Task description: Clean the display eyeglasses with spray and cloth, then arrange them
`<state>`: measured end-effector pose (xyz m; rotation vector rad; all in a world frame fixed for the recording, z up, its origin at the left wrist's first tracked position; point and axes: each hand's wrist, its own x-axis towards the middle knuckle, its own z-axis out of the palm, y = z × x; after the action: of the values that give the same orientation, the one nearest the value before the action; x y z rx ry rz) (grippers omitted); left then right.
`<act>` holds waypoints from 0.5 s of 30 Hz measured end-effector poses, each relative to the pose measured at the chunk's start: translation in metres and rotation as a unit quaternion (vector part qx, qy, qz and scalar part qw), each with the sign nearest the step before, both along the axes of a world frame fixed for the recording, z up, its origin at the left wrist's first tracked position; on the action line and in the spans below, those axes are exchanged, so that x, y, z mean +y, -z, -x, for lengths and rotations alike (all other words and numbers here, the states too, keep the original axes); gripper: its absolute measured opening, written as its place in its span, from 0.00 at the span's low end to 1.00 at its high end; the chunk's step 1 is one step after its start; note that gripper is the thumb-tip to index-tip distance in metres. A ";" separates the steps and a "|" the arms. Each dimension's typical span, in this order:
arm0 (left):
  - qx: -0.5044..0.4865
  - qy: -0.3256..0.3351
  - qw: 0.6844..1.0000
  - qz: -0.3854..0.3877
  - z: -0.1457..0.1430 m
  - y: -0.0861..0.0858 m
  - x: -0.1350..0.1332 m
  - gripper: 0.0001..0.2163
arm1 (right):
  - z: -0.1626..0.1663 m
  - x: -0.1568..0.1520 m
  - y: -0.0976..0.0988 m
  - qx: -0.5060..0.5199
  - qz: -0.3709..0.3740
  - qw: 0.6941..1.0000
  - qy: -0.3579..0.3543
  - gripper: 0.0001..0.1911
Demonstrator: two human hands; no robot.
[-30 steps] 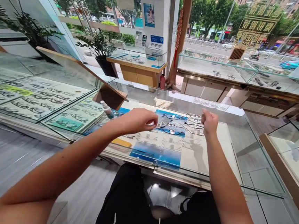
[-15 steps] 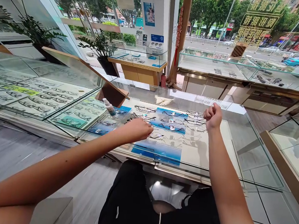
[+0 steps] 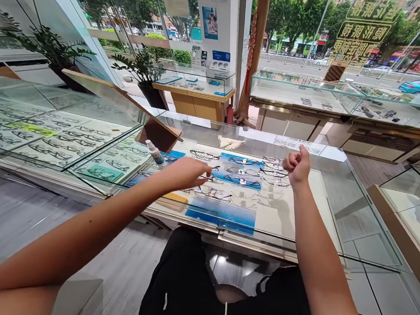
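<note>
My left hand (image 3: 190,173) hovers over the glass display counter (image 3: 274,217), palm down, fingers apart, with nothing visible in it. Just below its fingertips lies a pair of eyeglasses (image 3: 212,193); other glasses behind the hand are partly hidden. My right hand (image 3: 297,166) is curled into a loose fist, thumb up, above the right end of the glasses rows, nearest to a thin-framed pair (image 3: 275,172). Nothing shows in that fist. Between the hands, several glasses (image 3: 243,171) lie in rows on a blue mat.
A white spray bottle (image 3: 154,151) stands left of my left hand, before a brown tilted mirror stand (image 3: 157,131). A crumpled cream cloth (image 3: 230,143) lies at the back. A yellow-orange patch (image 3: 173,201) shows below my left forearm. More eyeglass trays (image 3: 65,135) fill the left case.
My left hand has lifted and shifted slightly left, its fingers now apart. The eyeglasses below it show more fully, and the yellow-orange patch has come into view. My right hand has barely moved.
</note>
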<state>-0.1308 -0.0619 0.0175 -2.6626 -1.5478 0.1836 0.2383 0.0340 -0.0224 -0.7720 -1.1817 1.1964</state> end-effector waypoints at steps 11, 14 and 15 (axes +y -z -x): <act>0.002 -0.058 0.998 0.014 0.034 0.017 0.030 0.09 | 0.000 0.001 0.004 0.023 0.000 1.000 -0.005 0.38; 0.006 -0.067 0.998 0.000 0.037 0.022 0.036 0.10 | 0.001 0.000 0.003 0.018 -0.003 1.000 -0.002 0.38; 0.008 -0.065 0.998 -0.005 0.038 0.023 0.039 0.10 | 0.001 0.000 0.003 0.016 -0.003 1.000 -0.002 0.38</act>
<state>-0.1686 -0.0226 -0.0052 -2.5466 -1.7138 0.2034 0.2374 0.0341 -0.0252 -0.7440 -1.1596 1.2045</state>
